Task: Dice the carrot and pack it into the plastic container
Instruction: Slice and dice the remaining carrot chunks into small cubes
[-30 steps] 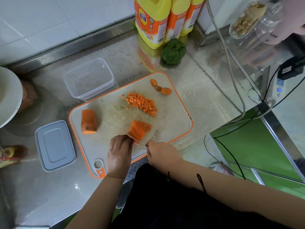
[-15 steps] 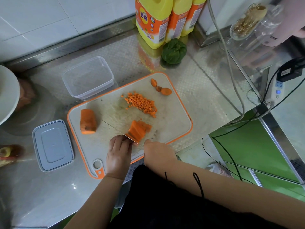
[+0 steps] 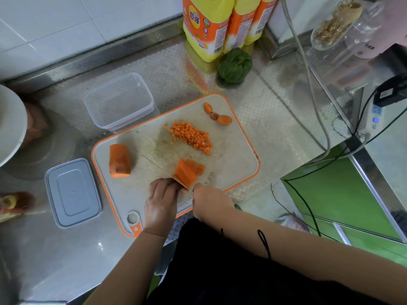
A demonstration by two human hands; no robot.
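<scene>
Head | left hand (image 3: 161,202) pinches carrot slab (image 3: 185,172) | right hand (image 3: 210,202) grips knife (image 3: 164,170)

On your table (image 3: 275,119) the cutting board (image 3: 237,159) sits centre; the container (image 3: 119,102) lies behind its left corner, the lid (image 3: 72,192) to its left, bottles (image 3: 207,27) behind it, and diced carrot (image 3: 191,137) on it.

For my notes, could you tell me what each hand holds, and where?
Right hand grips the knife by its hidden handle; left hand steadies the sliced carrot at its near end.
</scene>
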